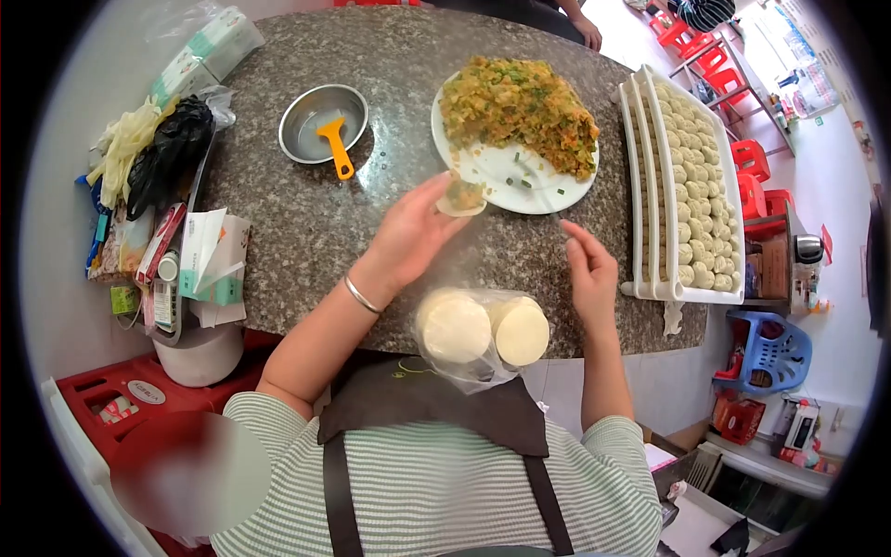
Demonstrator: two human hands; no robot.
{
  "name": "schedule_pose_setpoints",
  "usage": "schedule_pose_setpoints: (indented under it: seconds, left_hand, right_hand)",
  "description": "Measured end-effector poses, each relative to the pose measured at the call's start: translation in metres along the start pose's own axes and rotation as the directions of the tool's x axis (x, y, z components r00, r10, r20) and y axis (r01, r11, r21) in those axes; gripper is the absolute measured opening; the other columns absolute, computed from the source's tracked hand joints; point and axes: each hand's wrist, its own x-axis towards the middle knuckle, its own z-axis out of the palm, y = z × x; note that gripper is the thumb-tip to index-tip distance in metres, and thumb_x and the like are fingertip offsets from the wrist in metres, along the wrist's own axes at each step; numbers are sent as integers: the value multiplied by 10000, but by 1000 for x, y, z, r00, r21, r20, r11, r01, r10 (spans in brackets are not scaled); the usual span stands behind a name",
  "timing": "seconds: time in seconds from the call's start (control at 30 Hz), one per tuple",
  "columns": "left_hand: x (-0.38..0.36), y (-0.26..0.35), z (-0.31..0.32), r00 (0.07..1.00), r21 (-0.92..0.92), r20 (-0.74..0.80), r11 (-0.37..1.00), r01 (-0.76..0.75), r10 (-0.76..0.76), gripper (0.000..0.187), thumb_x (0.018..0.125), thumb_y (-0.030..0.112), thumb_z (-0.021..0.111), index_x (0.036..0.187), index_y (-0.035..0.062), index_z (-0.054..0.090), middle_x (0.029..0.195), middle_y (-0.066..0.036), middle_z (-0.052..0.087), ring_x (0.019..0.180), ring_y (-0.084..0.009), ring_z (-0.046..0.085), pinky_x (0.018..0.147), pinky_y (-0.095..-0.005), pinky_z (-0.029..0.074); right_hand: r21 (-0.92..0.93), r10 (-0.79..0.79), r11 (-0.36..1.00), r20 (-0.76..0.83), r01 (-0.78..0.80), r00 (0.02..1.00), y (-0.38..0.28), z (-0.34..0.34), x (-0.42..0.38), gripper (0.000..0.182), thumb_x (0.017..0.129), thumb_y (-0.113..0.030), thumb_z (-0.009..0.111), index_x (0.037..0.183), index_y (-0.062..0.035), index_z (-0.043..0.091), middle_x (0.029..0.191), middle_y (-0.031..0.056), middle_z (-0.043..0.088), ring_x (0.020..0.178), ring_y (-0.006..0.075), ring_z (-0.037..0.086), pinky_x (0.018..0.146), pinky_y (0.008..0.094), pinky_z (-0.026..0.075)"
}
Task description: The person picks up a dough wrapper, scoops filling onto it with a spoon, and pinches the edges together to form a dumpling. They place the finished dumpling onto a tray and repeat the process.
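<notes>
My left hand is closed on a round dough wrapper with some filling on it, held by the near rim of a white plate. On that plate lies a big mound of chopped orange-and-green filling. My right hand is right of the plate's near edge, its fingers pinched on a thin, blurred tool that points toward the filling; its exact kind does not show. Two stacks of round dough wrappers sit in a clear plastic bag at the table's near edge.
Stacked white trays of pleated dumplings stand on the right. A metal bowl with an orange-handled scraper is at the left back. Bags and tissue boxes crowd the left edge. Another person's hand shows beyond the table.
</notes>
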Motion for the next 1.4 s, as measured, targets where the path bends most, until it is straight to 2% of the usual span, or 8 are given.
schedule_pose_setpoints:
  seconds: [0.13,0.47,0.5,0.6,0.73,1.07,1.2,1.4]
  left_hand:
    - [-4,-14,2,1000,-11,-22,1000,6,-6,415,1030,237,422,1346,-33,415,1345,-129,508,1266,-242,478,1121,-407,351]
    - [-3,-9,1,999,-109,-1,993,-46,46,430,1026,224,428,1358,-47,388,1376,-161,475,1298,-269,454,1133,-419,351]
    - [-5,-8,-1,999,-134,-5,990,-37,37,443,1025,221,426,1364,-58,368,1395,-197,447,1313,-292,440,1142,-435,354]
    - [-5,-8,-4,1000,-139,3,990,-20,21,439,1025,226,429,1358,-56,375,1394,-205,445,1315,-297,437,1145,-439,350]
    - [-6,-12,1,1000,-128,16,992,-13,15,444,1025,229,429,1361,-56,370,1395,-208,442,1313,-304,439,1139,-443,360]
    - [-12,-6,-4,999,-80,-47,997,-8,4,405,1028,241,430,1320,-41,443,1326,-159,523,1240,-246,511,1084,-406,405]
    - [-14,6,0,1000,-52,-23,999,-3,1,406,1031,238,419,1309,-57,447,1296,-169,545,1207,-250,546,1067,-399,442]
    - [-2,13,5,997,-39,81,999,15,-12,436,1015,227,441,1342,-59,412,1359,-212,491,1264,-305,502,1087,-418,431]
  right_hand:
    - [-127,109,984,-134,-126,985,2,12,-10,283,949,-62,544,1213,-23,637,799,7,613,662,82,493,612,243,430]
    - [-172,-7,985,118,28,993,-16,23,3,271,933,-83,561,1183,-23,648,1061,135,701,871,153,642,777,278,497]
    - [-129,-127,981,118,142,985,-6,26,-2,276,955,-68,533,1205,-7,631,841,-20,621,702,55,480,634,217,407]
    - [-93,-168,982,-1,167,986,9,21,-4,276,961,-70,526,1209,-6,630,787,-48,573,662,44,439,591,213,373]
    - [-227,117,962,-157,-151,981,7,1,-3,281,958,-77,530,1214,-17,632,964,93,700,780,106,595,704,256,480]
    - [-59,-50,997,143,59,988,-20,14,-14,276,950,-85,546,1203,-24,637,732,-14,578,604,55,464,551,217,387]
    - [285,197,924,216,-255,956,-25,2,-10,254,961,-80,536,1176,-2,647,647,-82,471,565,56,419,530,225,363]
    - [-226,-321,918,61,326,945,-39,6,3,288,901,-4,574,1170,-48,665,672,13,488,591,112,466,544,249,378]
